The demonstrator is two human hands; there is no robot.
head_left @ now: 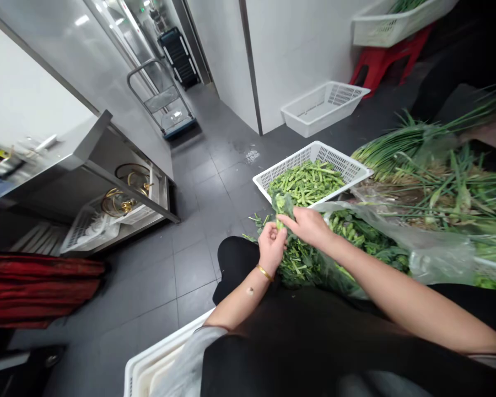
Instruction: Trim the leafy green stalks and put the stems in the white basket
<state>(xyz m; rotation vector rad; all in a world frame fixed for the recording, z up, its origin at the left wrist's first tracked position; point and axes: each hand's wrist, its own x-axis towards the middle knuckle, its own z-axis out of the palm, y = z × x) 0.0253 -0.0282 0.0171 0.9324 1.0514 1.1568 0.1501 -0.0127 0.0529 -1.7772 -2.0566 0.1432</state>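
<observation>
Between my hands is a leafy green stalk point(282, 203) with a bushy, broccoli-like top. My left hand point(271, 242), with a gold bracelet at the wrist, is closed around its lower stem. Thumb and fingers of my right hand point(310, 225) pinch the same stalk from the right, close to the left fingertips. Just beyond them stands a white perforated basket point(359, 170) holding a pile of cut green stems point(308, 182). Below my hands lie loose leafy greens point(300, 264), and an open clear plastic bag point(434, 256) with more greens is under my right forearm.
Bundles of green onions point(397, 149) lie to the right, near another person's dark clothing. Farther back are a white basket point(326, 107) and a red stool point(380, 63) bearing another basket. A steel counter point(95, 143) and a trolley point(161, 99) stand left; white stacked tubs point(138, 366) are beside me.
</observation>
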